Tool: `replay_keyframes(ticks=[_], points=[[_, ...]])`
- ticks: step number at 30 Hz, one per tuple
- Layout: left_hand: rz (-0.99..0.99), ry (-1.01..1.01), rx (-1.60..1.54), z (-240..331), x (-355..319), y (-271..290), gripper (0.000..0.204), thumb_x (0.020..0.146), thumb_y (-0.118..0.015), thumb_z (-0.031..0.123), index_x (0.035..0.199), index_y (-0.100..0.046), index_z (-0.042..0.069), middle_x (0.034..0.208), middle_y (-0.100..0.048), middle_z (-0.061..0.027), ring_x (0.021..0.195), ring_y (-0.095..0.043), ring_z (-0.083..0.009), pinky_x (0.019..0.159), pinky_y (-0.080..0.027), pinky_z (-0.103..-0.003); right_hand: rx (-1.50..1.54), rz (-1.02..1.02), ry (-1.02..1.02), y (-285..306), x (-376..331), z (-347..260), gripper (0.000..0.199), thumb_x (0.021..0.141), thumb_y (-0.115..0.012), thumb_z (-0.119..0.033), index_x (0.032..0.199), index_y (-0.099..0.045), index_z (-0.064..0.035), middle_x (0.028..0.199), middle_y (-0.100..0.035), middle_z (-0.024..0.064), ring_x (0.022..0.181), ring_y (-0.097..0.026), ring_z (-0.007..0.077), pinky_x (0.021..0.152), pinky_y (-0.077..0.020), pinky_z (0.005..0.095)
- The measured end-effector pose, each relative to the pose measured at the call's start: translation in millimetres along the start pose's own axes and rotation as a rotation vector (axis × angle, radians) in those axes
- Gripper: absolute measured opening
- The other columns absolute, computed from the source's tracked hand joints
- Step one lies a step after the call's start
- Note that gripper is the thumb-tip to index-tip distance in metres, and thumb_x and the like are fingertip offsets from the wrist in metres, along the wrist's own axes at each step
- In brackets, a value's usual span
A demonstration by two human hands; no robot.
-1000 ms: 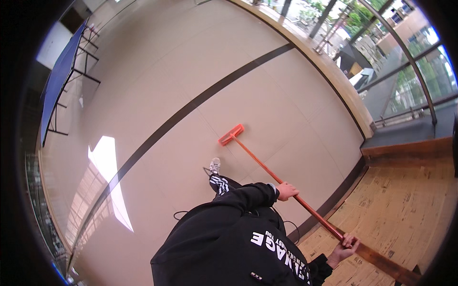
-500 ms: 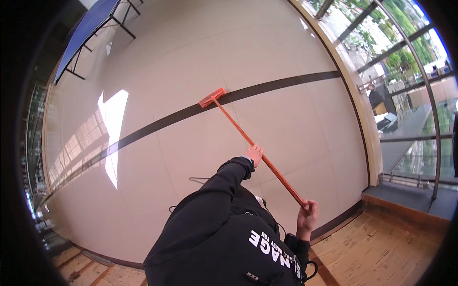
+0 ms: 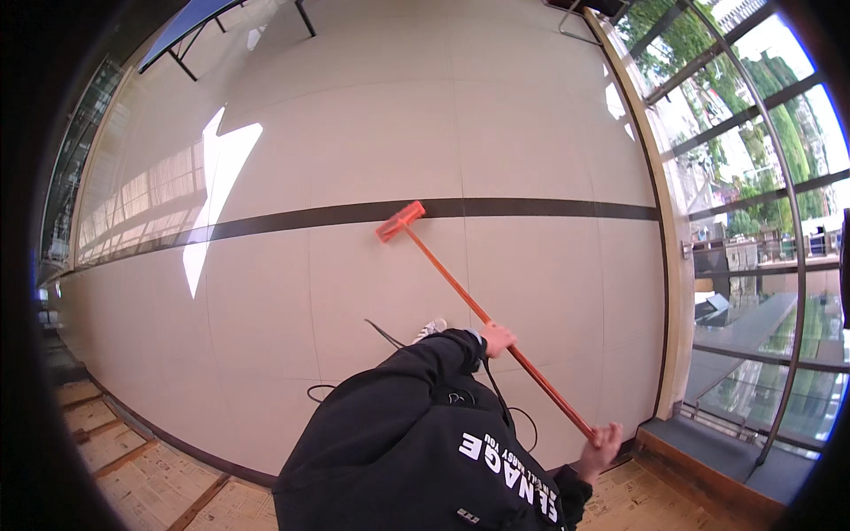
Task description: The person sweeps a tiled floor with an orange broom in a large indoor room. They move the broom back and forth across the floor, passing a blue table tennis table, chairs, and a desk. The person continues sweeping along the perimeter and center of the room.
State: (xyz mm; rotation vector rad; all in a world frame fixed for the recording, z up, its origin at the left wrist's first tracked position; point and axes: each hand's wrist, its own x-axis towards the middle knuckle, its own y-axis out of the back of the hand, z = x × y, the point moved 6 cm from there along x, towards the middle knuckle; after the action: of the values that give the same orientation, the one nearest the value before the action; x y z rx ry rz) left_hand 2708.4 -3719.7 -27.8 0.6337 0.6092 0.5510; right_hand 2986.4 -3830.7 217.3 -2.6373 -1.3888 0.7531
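A long red-orange broom (image 3: 460, 293) slants across the light tiled floor (image 3: 540, 292). My left hand (image 3: 498, 339) is closed around the middle of its handle. Close to the handle's upper end, my right hand (image 3: 603, 446) grips it with bent fingers. The flat, rectangular broom head (image 3: 401, 222) rests at the near edge of a dark floor stripe (image 3: 522, 207), slightly blurred. What its underside touches cannot be seen. Black sleeves cover both my arms, and part of my striped shoe (image 3: 431, 329) shows beyond the left sleeve.
A blue-topped table (image 3: 181, 28) with dark legs stands at the far left. Tall windows with a metal railing (image 3: 799, 265) line the right side. Wooden flooring (image 3: 150, 460) lies along the near edge, beyond a dark border. Bright sunlight patches (image 3: 226, 168) fall on the tiles at left.
The broom head has shifted toward me, from across the dark stripe to its near edge. Both hands have kept their grip. My view has turned, and my shoe has come into sight.
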Motion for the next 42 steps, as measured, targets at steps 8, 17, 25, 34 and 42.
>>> replay_keyframes(ticks=[8,17,25,34,42], points=[[0.423,0.537,0.058,-167.2,-94.8,66.7,0.043,0.071,-0.06,0.012,0.112,-0.049,0.006,0.111,-0.05,-0.0129,0.115,-0.043,-0.0316,0.093,-0.036,-0.048,-0.1,-0.394,-0.163,-184.6,2.8,121.2,0.017,0.093,-0.045,-0.008,0.079,-0.052,-0.0016,0.051,-0.032,-0.0024,0.048,-0.032,0.0103,0.067,-0.0401,0.0288],[0.47,0.221,-0.145,-73.1,-24.2,98.4,0.064,0.064,-0.07,0.018,0.121,-0.042,0.008,0.124,-0.044,-0.0129,0.126,-0.033,-0.0345,0.098,-0.034,-0.049,-0.295,-0.241,0.255,-163.7,-15.4,-2.5,0.013,0.089,-0.047,-0.002,0.077,-0.045,0.0005,0.069,-0.026,-0.0018,0.054,-0.027,0.0083,0.059,-0.036,0.0238],[0.315,-0.224,-0.082,80.0,57.6,88.6,0.055,0.063,-0.068,0.016,0.114,-0.047,0.014,0.115,-0.049,-0.0071,0.114,-0.043,-0.0268,0.084,-0.039,-0.047,-0.162,0.009,0.496,-107.8,-76.7,-107.5,0.023,0.095,-0.043,-0.02,0.079,-0.052,-0.0053,0.049,-0.021,-0.0059,0.043,-0.024,0.0053,0.052,-0.0311,0.021],[0.307,-0.149,-0.064,30.3,67.6,87.8,0.049,0.064,-0.072,0.02,0.107,-0.049,0.011,0.109,-0.05,-0.0102,0.109,-0.044,-0.03,0.086,-0.04,-0.046,-0.44,0.085,0.623,-91.2,-23.0,-80.0,0.011,0.09,-0.046,-0.004,0.08,-0.044,-0.0059,0.057,-0.023,-0.005,0.046,-0.024,0.0049,0.045,-0.0244,0.0204],[0.423,0.283,-0.046,-55.5,78.5,124.6,0.066,0.07,-0.072,0.025,0.125,-0.039,0.006,0.13,-0.039,-0.0154,0.132,-0.024,-0.0363,0.101,-0.03,-0.05,-0.4,-0.095,0.402,-147.6,34.8,-0.7,0.02,0.091,-0.044,-0.001,0.071,-0.045,-0.0037,0.061,-0.032,-0.0027,0.05,-0.027,0.0053,0.063,-0.043,0.0219]])
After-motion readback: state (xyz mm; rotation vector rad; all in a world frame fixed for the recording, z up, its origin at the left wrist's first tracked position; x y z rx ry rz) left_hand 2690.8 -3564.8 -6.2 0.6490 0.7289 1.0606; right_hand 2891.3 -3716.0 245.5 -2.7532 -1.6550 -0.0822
